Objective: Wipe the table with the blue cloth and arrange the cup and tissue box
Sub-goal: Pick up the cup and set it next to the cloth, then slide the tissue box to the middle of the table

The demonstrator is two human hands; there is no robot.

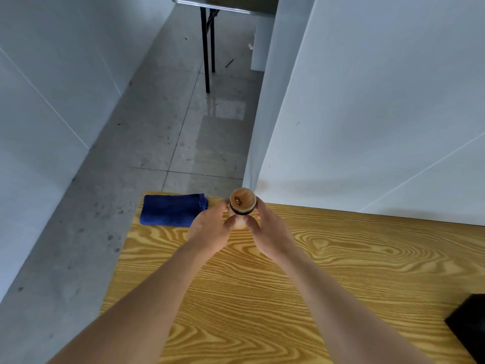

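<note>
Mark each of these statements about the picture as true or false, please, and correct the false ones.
1. Both hands hold the cup. True: left hand and right hand clasp it.
2. The blue cloth lies folded at the table's far left corner. True.
3. The cloth is in the right hand. False: it lies on the table, left of the left hand.
4. The cup is at the table's near edge. False: at the far edge.
5. The table is white. False: yellowish wood grain.
</note>
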